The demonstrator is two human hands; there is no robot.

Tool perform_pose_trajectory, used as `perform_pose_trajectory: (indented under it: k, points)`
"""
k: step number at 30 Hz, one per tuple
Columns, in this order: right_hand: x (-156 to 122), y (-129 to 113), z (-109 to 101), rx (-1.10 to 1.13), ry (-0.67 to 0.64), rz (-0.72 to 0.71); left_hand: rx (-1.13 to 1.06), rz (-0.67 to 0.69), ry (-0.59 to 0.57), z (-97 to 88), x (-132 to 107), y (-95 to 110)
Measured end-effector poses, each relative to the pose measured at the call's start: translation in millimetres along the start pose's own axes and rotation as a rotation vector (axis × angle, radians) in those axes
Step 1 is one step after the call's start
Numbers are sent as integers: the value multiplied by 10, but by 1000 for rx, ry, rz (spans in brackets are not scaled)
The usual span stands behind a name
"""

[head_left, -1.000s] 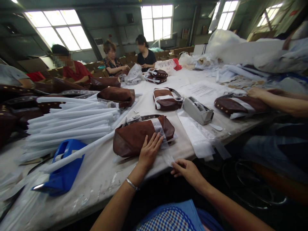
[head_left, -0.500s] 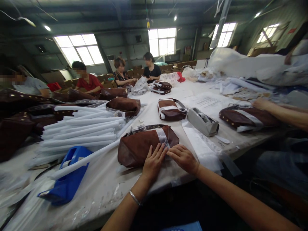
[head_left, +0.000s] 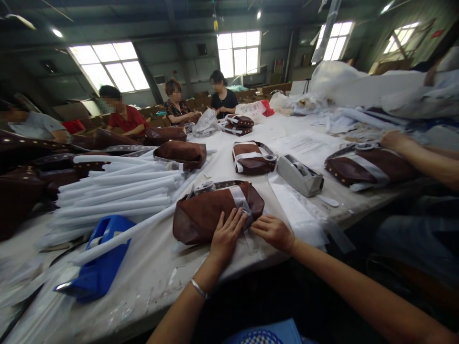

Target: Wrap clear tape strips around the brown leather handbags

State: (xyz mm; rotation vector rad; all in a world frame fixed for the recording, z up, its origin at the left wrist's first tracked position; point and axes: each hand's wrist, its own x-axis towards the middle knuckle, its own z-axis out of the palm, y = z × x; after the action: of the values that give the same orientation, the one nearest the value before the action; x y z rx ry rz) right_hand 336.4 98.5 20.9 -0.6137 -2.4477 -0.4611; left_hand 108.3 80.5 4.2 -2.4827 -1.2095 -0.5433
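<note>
Brown bag (head_left: 204, 215) under left hand (head_left: 225, 236), right hand (head_left: 274, 232) touching

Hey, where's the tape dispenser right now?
Head view, right of centre on the white table: the grey tape dispenser sits beyond the brown bag under the left hand and right hand, between a small taped bag and a co-worker's bag.

The left hand (head_left: 226, 235) lies flat, palm down, its fingers (head_left: 234, 220) spread and pointing away and to the right. Its bare forearm runs up from the lower edge, with a thin metal bangle (head_left: 199, 288) round the wrist. The right hand (head_left: 273, 232) sits just beside it, back up, fingers (head_left: 256, 224) bent and drawn together, their tips almost meeting the left fingertips. Whether they pinch anything cannot be told. The right forearm, also bare, reaches in from the lower right corner.
</note>
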Motion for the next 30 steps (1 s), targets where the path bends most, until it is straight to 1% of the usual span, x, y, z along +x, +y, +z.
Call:
perform_pose_trajectory:
  k: [4, 7, 11, 13, 15, 17, 19, 21, 22, 27, 30]
  points:
    - [-10, 9, 64, -40, 17, 3, -128, -51, -46, -123, 52, 45]
    - [-19, 4, 74, -62, 33, 4, -192, -104, -6, -155, 103, 87]
    - [-44, 12, 69, -63, 3, -3, -160, -156, 76, -54, 127, 115]
    - [-96, -14, 30, -14, -19, 3, -133, -152, 84, 5, 119, 117]
    - [-187, -84, -58, 81, -32, 35, -117, -149, 98, 43, 108, 117]
    - [-300, -187, -186, 194, -79, 92, -113, -149, 120, 57, 101, 121]
    - [-399, -289, -312, 288, -183, 130, -117, -150, 131, 56, 97, 126]
    - [-455, -355, -385, 350, -278, 140, -120, -150, 135, 49, 96, 130]
    - [-465, -371, -395, 371, -299, 141, -122, -150, 136, 46, 96, 131]
    - [-437, -311, -312, 484, -236, 127, -123, -157, 120, 39, 94, 128]
    - [-423, -234, -272, 540, -178, 185, -118, -154, 109, 38, 93, 127]
